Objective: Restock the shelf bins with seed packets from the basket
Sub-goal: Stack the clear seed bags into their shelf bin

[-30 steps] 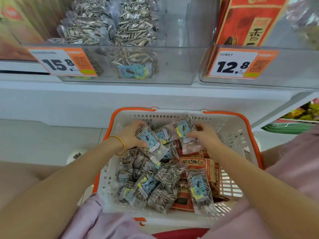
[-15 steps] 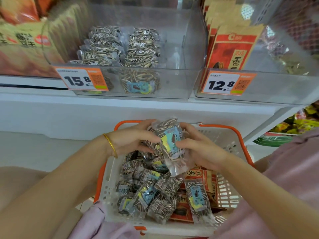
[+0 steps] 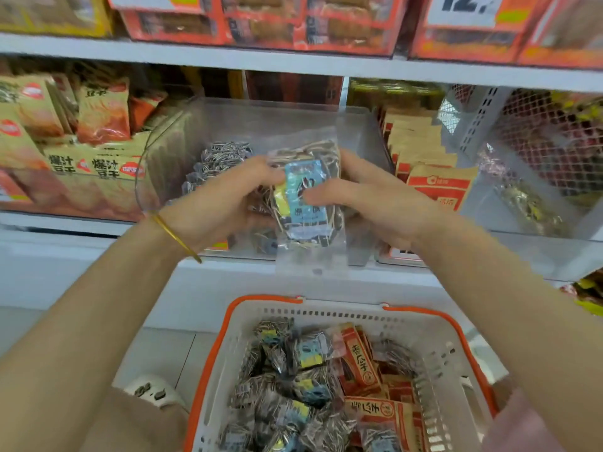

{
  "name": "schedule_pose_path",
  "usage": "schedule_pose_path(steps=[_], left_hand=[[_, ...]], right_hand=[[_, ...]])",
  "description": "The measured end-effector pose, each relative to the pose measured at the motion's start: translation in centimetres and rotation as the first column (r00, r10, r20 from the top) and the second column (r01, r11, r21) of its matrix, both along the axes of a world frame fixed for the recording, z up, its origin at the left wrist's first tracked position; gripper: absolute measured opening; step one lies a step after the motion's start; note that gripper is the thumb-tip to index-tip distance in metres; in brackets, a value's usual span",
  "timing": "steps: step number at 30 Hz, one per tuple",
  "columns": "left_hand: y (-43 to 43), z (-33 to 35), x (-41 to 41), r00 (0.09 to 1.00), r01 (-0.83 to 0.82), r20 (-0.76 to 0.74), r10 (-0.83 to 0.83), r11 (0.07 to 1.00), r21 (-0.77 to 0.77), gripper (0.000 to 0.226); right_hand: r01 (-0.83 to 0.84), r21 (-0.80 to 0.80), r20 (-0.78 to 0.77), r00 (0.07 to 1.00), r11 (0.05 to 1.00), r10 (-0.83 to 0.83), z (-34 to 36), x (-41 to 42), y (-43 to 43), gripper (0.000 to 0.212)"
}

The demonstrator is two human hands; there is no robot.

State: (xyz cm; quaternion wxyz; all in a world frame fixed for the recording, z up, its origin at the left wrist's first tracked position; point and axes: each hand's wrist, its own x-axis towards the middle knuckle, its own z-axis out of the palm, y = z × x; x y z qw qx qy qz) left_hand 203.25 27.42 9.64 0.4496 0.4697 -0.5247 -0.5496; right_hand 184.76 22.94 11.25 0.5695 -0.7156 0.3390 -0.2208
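Observation:
A stack of clear seed packets point(image 3: 305, 197) with blue labels is held up between my two hands, in front of the clear shelf bin point(image 3: 284, 122). My left hand point(image 3: 222, 200) grips the stack's left side and my right hand point(image 3: 365, 197) grips its right side, thumb across the label. More striped seed packets point(image 3: 225, 158) lie in the bin's left part. Below, the white basket with an orange rim point(image 3: 434, 347) holds several clear seed packets point(image 3: 293, 380) and red paper packets point(image 3: 359, 363).
A neighbouring clear bin point(image 3: 434, 187) on the right holds red and tan paper packets. Tan snack bags point(image 3: 65, 125) fill the shelf to the left. Red boxes point(image 3: 261, 24) stand on the shelf above. A white shoe point(image 3: 153, 391) shows on the floor.
Both hands have lifted the stack of packets out of the basket and up to the bin's front. The view has tilted upward, so the basket now sits low in the frame.

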Motion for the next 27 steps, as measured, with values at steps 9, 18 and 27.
schedule_pose_path(steps=[9,18,27], left_hand=[[-12.7,-1.5,3.4,0.559,-0.283,0.723,0.407,0.913,-0.295,0.044],[-19.4,-5.8,2.0,0.063,0.042,0.992,0.110,0.993,-0.113,0.054],[-19.1,-6.7,2.3,0.017,0.037,0.999,0.044,0.998,-0.044,0.055]], right_hand=[[0.113,-0.569,-0.373,0.847,0.814,-0.378,2.5,4.9,-10.7,0.047],[-0.214,-0.652,-0.740,0.387,0.727,-0.550,0.3,7.2,-17.0,0.062],[-0.457,-0.477,-0.866,0.096,0.751,-0.492,-0.6,9.9,-19.1,0.042]])
